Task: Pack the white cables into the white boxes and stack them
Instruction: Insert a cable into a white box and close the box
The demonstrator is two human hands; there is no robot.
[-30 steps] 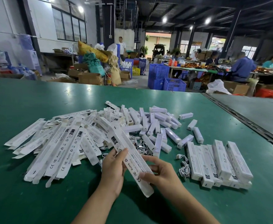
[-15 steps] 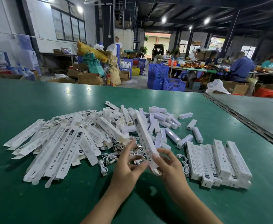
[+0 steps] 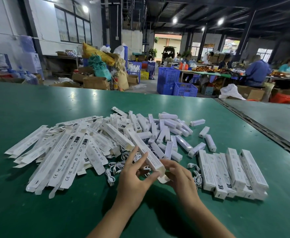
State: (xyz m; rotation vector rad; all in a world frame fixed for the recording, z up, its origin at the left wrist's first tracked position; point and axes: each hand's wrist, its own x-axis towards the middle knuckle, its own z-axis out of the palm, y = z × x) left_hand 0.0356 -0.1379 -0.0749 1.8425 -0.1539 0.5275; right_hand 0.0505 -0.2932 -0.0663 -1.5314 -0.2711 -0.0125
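Two hands are on one white box point(image 3: 138, 142), and it is no longer the flat sleeve I was holding a second ago. Then it lay slantwise across my palms, printed face up. Since then I have swung it round so it points away from me and squeezed it into a square tube, with its near end facing me and the flap point(image 3: 163, 178) hanging loose. My left hand point(image 3: 137, 176) pinches that near end, thumb underneath and fingers stretched along the side. My right hand point(image 3: 182, 177) has its fingers curled round the open mouth and the flap. The box is raised over the loose white cables point(image 3: 115, 169), which lie on the green table point(image 3: 37, 103) just under my hands, with a few more by the packed boxes point(image 3: 235, 170) stacked at my right. The heap of flat boxes point(image 3: 60, 157) at my left looks untouched. I can't tell from here whether anything is inside the tube, though I take it to be empty. As I judge it, this box is formed and ready to fill. The next job is to free one hand, pick up a coiled cable, slide it in, shut the flap and add the box to the stack.
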